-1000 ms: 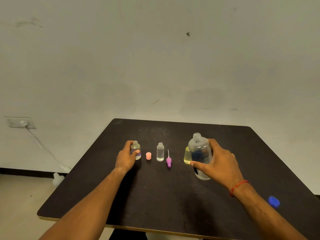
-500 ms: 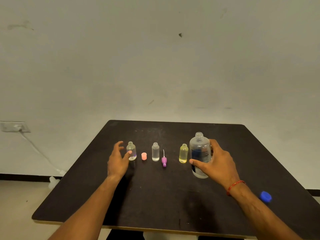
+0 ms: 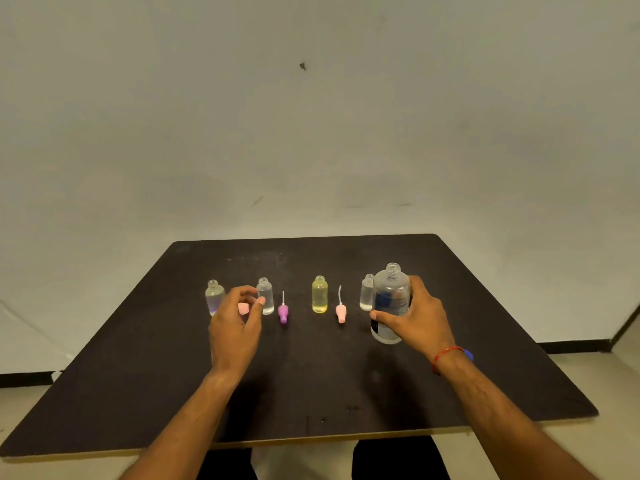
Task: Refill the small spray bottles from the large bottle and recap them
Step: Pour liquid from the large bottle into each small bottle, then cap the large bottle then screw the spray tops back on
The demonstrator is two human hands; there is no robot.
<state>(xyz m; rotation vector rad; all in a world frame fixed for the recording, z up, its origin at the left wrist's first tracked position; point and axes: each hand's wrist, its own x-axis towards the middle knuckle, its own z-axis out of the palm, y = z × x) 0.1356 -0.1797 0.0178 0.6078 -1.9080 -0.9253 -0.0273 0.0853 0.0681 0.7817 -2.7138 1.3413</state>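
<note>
- Right hand [image 3: 415,320] gripped the uncapped large bottle [image 3: 391,303], upright on the tabletop [image 3: 311,375], right side.
- Left hand [image 3: 235,323] hovered loosely open over the pink cap [image 3: 243,308], holding nothing.
- Four small bottles [image 3: 319,294] stood in a row, none capped; fill levels unclear, so pouring was likely unfinished.

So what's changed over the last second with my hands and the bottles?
The left hand let go of the leftmost small bottle and moved right; its fingers now curl around the pink cap, grip unclear. The right hand still holds the large bottle; the yellow bottle and purple spray head stay put.
</note>
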